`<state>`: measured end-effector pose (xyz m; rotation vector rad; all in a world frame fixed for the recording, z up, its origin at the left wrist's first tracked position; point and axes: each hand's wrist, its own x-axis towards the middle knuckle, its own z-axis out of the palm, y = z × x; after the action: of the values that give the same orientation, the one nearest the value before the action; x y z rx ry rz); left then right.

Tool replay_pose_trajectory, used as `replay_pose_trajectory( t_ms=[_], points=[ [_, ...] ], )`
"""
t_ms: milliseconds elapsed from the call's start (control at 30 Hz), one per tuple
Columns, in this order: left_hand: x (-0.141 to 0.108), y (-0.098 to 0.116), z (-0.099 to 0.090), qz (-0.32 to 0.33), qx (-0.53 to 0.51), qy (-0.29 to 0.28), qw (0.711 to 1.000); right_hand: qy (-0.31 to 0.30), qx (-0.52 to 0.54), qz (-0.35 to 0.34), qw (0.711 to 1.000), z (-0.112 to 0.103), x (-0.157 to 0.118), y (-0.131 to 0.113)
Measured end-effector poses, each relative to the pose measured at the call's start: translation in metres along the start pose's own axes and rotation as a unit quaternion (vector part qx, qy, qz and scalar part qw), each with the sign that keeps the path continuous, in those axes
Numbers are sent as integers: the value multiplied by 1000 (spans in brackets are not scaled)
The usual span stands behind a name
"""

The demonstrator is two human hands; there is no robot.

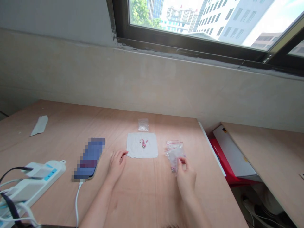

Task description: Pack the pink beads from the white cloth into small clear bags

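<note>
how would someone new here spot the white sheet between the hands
Start at the wooden table below the window. Towards its far edge, between the left hand and the right hand, lies a flat, roughly rectangular white sheet. A small cluster of pinkish pieces on top sets it apart from the bare white scrap at far left and the see-through bags nearby.

small pieces (pixel 143 145) on the white sheet (pixel 133 151) too tiny to tell, phone (pixel 90 158) left of it blurred, plastic bag (pixel 174 152) right of it partly behind the right hand (pixel 186 174), power strip (pixel 53 171) far left of it cut off
</note>
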<state>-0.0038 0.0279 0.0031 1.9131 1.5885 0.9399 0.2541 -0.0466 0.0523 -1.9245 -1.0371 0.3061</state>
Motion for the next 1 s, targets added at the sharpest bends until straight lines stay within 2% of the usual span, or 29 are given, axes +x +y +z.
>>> replay_pose_trajectory(
  t_ms=[133, 267, 333, 367, 467, 533, 600, 733, 867, 1000],
  points=[
    [1, -3, 1, -7, -16, -1, 1000, -2, 73, 30, 997, -8, 0, -21],
    [7, 5, -2, -76, -78, -1, 994, -75, 151, 38, 985, -6, 2, -50],
    [14, 21, -8, -105, -135, -14, 985, -142, 171, 11, 975, 3, 3, -62],
    [17, 32, -12, -95, -161, -25, 982, -181, 176, -5, 968, 8, 3, -67],
    [29, 68, -26, -25, -191, -97, 976, -292, 178, -40, 939, 29, 7, -72],
    [35, 85, -34, 15, -179, -167, 969, -335, 161, -63, 926, 42, 11, -70],
    [39, 93, -40, 29, -158, -217, 963, -350, 137, -90, 922, 51, 15, -67],
    [40, 91, -47, 25, -133, -280, 950, -351, 124, -113, 921, 59, 21, -63],
    [36, 91, -51, 15, -139, -305, 942, -350, 131, -112, 921, 61, 21, -64],
    [32, 96, -52, -1, -158, -309, 938, -351, 139, -104, 920, 65, 19, -68]
  ],
)
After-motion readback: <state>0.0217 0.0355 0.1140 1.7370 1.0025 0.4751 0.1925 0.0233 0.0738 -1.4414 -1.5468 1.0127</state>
